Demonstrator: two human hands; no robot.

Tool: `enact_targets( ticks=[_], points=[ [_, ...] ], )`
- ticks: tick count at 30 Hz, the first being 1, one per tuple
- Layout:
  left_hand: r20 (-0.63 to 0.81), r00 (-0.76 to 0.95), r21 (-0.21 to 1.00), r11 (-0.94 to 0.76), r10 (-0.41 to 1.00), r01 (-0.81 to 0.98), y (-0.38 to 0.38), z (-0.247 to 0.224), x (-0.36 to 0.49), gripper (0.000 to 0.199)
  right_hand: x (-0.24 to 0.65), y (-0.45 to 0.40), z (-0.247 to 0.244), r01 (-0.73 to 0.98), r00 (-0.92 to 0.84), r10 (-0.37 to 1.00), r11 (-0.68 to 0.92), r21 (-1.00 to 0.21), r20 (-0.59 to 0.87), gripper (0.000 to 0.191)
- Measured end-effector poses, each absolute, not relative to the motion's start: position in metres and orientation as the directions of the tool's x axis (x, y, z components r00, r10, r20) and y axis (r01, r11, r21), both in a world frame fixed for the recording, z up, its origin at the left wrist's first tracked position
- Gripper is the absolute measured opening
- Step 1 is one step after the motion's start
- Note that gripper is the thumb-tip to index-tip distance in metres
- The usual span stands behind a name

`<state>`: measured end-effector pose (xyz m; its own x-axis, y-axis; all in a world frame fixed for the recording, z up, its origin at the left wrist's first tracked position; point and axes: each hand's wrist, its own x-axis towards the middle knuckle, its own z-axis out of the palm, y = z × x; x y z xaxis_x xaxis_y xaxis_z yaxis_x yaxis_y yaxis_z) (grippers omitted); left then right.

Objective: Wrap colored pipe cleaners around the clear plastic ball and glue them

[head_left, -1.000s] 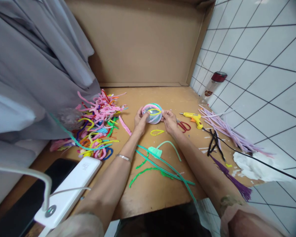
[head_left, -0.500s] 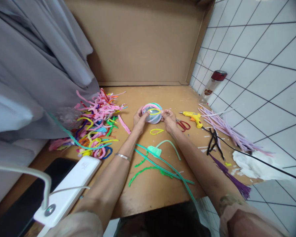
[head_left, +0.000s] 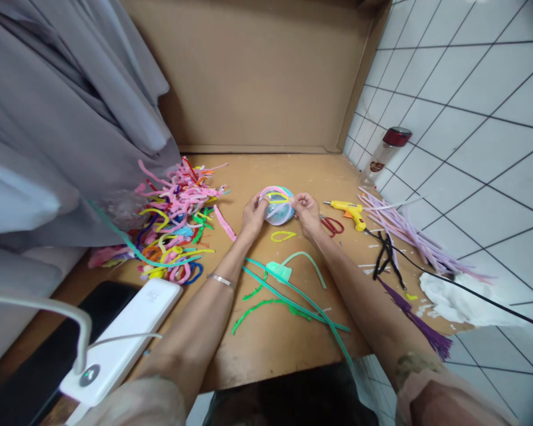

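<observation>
A clear ball [head_left: 276,213] wrapped in pink, lilac, teal and yellow pipe cleaners is held between my two hands over the table. My left hand [head_left: 254,214] grips its left side, thumb on the front. At its right edge my right hand [head_left: 307,210] pinches the pipe cleaner band. Just below lies a yellow pipe cleaner loop [head_left: 283,236]. Nearer me are a flat teal piece [head_left: 279,271], long teal pipe cleaners [head_left: 288,298] and a curved green pipe cleaner [head_left: 260,307]. Red-handled scissors [head_left: 333,225] lie beside my right hand, partly hidden by it.
A tangled heap of pipe cleaners [head_left: 177,219] lies left, near a white power bank [head_left: 128,337]. On the right are a yellow glue gun [head_left: 349,213] with a black cord, lilac pipe cleaners [head_left: 408,231], a purple tassel [head_left: 417,319], white tissue [head_left: 457,299] and a bottle [head_left: 384,157].
The ball has turned slightly, its yellow loop now sitting higher and wider across the front. Both hands and the ball have shifted a little to the right in view.
</observation>
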<state>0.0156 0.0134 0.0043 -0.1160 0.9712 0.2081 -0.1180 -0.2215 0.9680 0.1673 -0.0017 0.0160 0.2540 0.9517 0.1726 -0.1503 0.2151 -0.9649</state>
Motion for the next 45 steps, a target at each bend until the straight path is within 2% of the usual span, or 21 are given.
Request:
enact_targets(
  ticks=[8,16,21,29,37,45],
  points=[
    [0.212,-0.126,0.975,-0.219,0.969,-0.041,0.006,0.011,0.014,0.035,0.169,-0.001,0.019,-0.108,0.275,0.931,0.279,-0.954,0.241,0.027],
    [0.25,-0.126,0.968,-0.252,0.96,-0.005,0.0,0.013,0.011,0.03,0.169,-0.006,0.022,-0.091,0.192,0.935,0.321,-0.943,0.299,0.037],
    [0.253,-0.128,0.962,-0.263,0.959,-0.07,0.002,0.011,0.011,0.034,0.166,-0.009,0.024,-0.071,0.201,0.93,0.327,-0.942,0.308,0.038],
    [0.275,-0.108,0.96,-0.279,0.955,-0.025,0.0,0.01,0.012,0.041,0.166,-0.012,0.026,-0.066,0.198,0.925,0.344,-0.937,0.325,0.031],
    [0.299,-0.128,0.936,-0.317,0.946,-0.153,0.004,0.008,0.012,0.036,0.166,-0.012,0.025,-0.034,0.192,0.921,0.35,-0.936,0.338,0.03],
    [0.355,-0.074,0.917,-0.363,0.932,-0.169,-0.003,0.008,0.014,0.054,0.164,-0.012,0.025,-0.052,0.215,0.916,0.358,-0.932,0.339,0.029]
  ],
)
